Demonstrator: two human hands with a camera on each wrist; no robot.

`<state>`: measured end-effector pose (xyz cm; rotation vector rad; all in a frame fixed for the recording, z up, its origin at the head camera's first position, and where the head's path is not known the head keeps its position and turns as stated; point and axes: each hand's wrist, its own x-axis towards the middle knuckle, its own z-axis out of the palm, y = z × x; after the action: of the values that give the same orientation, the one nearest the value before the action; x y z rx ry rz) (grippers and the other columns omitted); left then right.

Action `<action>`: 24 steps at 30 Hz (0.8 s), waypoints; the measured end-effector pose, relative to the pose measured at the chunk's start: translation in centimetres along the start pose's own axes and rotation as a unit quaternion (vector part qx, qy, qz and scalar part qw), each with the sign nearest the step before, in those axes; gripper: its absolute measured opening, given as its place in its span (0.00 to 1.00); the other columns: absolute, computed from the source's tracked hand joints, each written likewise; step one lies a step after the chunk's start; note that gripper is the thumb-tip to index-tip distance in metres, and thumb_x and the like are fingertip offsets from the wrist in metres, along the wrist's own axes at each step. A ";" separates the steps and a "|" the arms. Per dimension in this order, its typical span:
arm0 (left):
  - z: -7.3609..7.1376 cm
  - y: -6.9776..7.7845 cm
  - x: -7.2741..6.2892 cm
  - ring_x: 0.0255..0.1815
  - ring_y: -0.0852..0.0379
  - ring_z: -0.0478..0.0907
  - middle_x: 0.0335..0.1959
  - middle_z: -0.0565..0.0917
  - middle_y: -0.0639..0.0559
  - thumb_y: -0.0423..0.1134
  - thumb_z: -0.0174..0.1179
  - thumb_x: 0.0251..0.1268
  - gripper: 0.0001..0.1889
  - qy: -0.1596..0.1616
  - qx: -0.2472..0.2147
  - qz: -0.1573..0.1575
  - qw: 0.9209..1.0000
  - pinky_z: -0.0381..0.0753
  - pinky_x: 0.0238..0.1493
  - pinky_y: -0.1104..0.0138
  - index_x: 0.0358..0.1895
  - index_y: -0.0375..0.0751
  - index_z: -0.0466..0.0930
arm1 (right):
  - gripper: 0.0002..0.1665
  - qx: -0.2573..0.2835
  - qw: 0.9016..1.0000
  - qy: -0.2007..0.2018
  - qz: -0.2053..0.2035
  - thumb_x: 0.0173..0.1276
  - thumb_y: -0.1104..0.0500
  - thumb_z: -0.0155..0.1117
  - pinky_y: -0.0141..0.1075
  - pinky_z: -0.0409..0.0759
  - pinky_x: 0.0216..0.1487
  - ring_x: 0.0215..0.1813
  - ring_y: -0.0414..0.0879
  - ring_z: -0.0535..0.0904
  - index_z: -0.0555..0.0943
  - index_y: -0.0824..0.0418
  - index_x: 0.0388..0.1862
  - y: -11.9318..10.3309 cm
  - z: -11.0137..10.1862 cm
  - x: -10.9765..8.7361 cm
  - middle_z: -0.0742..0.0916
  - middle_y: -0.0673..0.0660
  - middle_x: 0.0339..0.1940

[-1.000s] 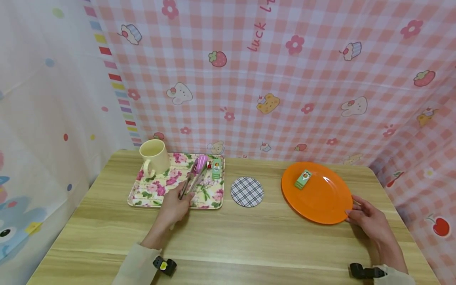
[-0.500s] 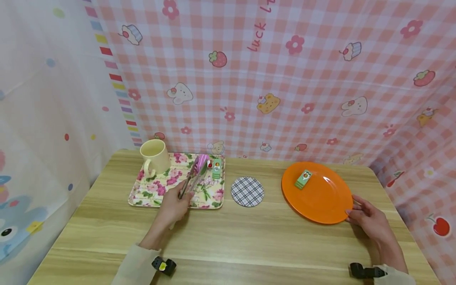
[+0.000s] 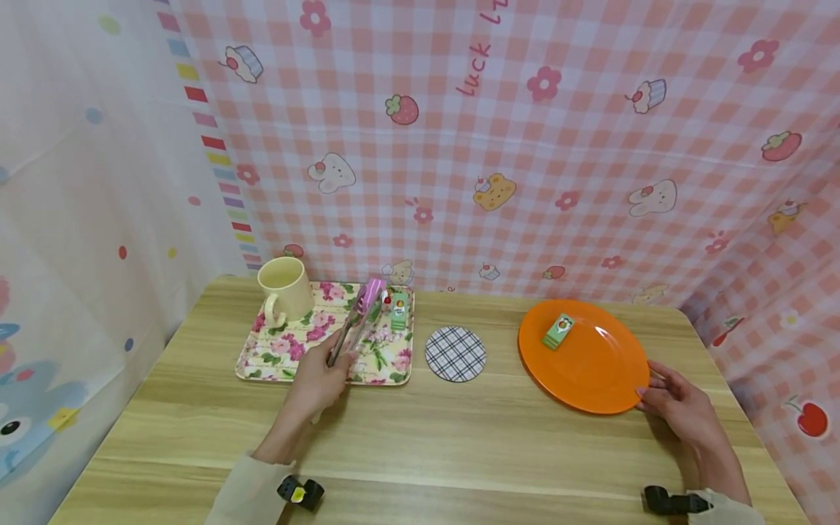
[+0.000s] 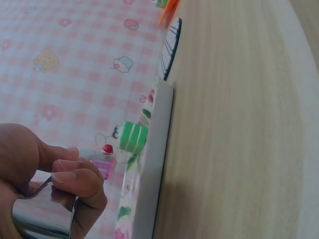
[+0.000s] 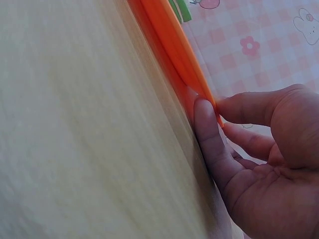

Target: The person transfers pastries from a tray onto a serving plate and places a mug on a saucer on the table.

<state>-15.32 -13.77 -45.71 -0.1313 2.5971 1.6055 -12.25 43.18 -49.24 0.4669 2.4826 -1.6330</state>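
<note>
Silvery metal tongs (image 4: 44, 215) fill our left hand (image 3: 321, 383), its fingers curled around them, while our right hand (image 3: 679, 407) pinches the near right rim of an orange plate (image 3: 587, 368) between thumb and fingers. At the tongs' far end, the arms stand narrow on either side of a pink block (image 3: 375, 287), over the far right part of a floral tray (image 3: 284, 351) at the counter's (image 3: 472, 452) far left corner. We cannot tell whether its base touches the tray. To handle it well, we should squeeze evenly, firm enough that it does not slip or twist, and go up before sideways, since a green block (image 3: 399, 313) sits just to its right. A steady grip on the plate seems wise too: a second green block (image 3: 558, 332) lies on its left side, and a jolt could slide it. The plate lies towards the counter's far right corner. Between tray and plate lies a checked coaster (image 3: 456, 354); a pale yellow mug (image 3: 295, 295) stands at the tray's far left corner. Pink gingham cloth (image 3: 426, 157) hangs beyond the counter's far edge.
</note>
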 end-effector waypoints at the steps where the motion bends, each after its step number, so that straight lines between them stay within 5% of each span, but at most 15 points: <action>1: 0.0 0.1 0.0 0.16 0.59 0.69 0.30 0.83 0.36 0.40 0.55 0.78 0.29 0.001 0.002 0.002 1.000 0.71 0.14 0.68 0.79 0.44 0.63 | 0.49 0.000 1.000 -0.001 0.000 0.74 0.60 0.65 0.30 0.87 0.46 0.41 0.29 0.85 0.49 0.67 0.84 0.0 0.0 0.0 0.80 0.35 0.43; 11: 0.1 0.6 -0.3 0.17 0.58 0.69 0.23 0.79 0.45 0.39 0.58 0.76 0.28 0.011 0.020 0.036 0.999 0.72 0.16 0.66 0.77 0.44 0.68 | 0.49 0.002 1.000 -0.004 0.000 0.75 0.60 0.65 0.30 0.87 0.46 0.42 0.28 0.85 0.49 0.67 0.84 0.0 0.0 0.0 0.80 0.35 0.43; 24: 0.8 1.0 -0.9 0.21 0.57 0.68 0.28 0.75 0.46 0.40 0.59 0.76 0.22 -0.003 0.017 0.049 0.999 0.71 0.19 0.67 0.69 0.42 0.76 | 0.49 0.001 1.000 0.006 0.002 0.74 0.60 0.65 0.29 0.87 0.46 0.42 0.27 0.84 0.49 0.67 0.84 -0.4 0.2 -0.3 0.80 0.34 0.42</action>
<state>-14.54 -12.63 -45.08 0.0037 2.6636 1.5871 -12.10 42.76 -48.88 0.4833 2.4881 -1.6363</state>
